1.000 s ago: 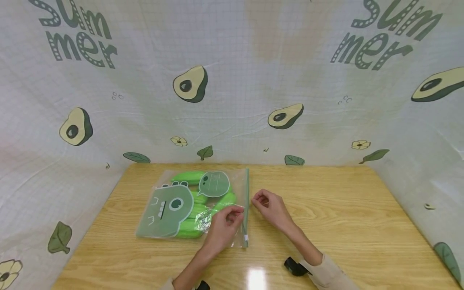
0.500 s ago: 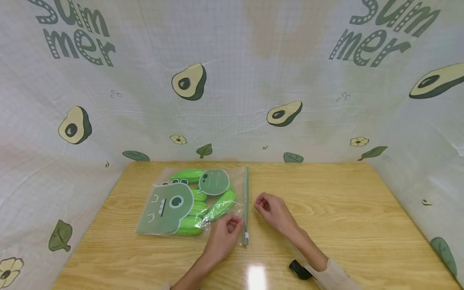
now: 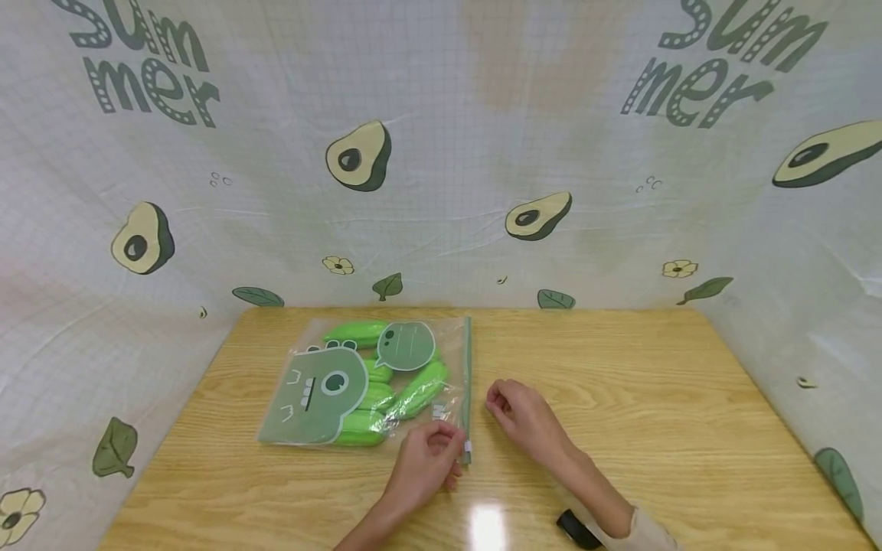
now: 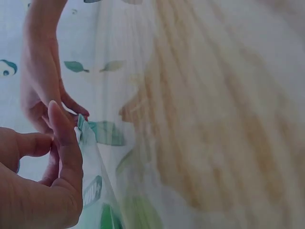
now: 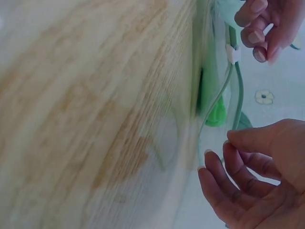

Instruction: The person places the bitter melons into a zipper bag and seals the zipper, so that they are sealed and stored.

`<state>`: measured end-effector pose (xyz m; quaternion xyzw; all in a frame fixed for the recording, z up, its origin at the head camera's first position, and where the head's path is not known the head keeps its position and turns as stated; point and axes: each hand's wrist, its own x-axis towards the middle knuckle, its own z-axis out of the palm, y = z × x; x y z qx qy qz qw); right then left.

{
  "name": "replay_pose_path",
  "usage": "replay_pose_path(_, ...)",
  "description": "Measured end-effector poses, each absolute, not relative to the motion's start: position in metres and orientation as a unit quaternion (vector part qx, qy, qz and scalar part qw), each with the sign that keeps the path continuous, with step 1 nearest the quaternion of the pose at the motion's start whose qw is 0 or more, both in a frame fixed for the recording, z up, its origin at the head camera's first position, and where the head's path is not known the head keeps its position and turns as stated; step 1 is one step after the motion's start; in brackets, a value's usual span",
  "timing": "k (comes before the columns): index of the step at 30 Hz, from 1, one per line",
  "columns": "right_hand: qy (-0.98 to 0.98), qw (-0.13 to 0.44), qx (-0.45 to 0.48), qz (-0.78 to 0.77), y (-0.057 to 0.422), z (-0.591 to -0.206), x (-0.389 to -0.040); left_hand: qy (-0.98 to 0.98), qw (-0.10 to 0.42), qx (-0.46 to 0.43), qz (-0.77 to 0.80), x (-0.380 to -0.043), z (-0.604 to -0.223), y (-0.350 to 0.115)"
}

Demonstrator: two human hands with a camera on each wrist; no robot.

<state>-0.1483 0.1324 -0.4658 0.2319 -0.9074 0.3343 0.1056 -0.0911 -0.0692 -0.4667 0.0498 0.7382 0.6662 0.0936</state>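
Note:
A clear zip bag (image 3: 451, 344) printed with a green one-eyed monster lies on the table, its zip edge to the right. Several bright green, cucumber-like pieces (image 3: 361, 428) show through the plastic. At the near end of the green zip strip sits a white slider (image 5: 232, 53); beyond it the two strips stand apart in the right wrist view. My left hand (image 3: 423, 463) hovers over the bag's near right corner, close to the slider, thumb and forefinger bent together with nothing seen between them. My right hand (image 3: 530, 425) is just right of the zip edge, fingers loosely curled and holding nothing.
The wooden table (image 3: 620, 383) extends to the right of the bag and in front of it. A cloth (image 3: 441, 153) with avocado and leaf prints hangs behind and along both sides. A black device (image 3: 577, 529) is at the right wrist.
Both hands have moved nearer to the person, the left one along the zip edge towards the slider. The right hand has also drifted slightly right. The bag stays in place.

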Motion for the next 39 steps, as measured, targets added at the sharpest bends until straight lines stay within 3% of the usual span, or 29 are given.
replay_pose_path(16, -0.892, 0.16, 0.303, 0.295, 0.129, -0.472, -0.124, 0.662, 0.178, -0.009, 0.728, -0.074, -0.478, -0.067)
replay_pose_path(39, -0.843, -0.058, 0.266, 0.464, 0.12, -0.475, -0.107, 0.63, 0.225, -0.013, 0.743, -0.058, -0.493, -0.066)
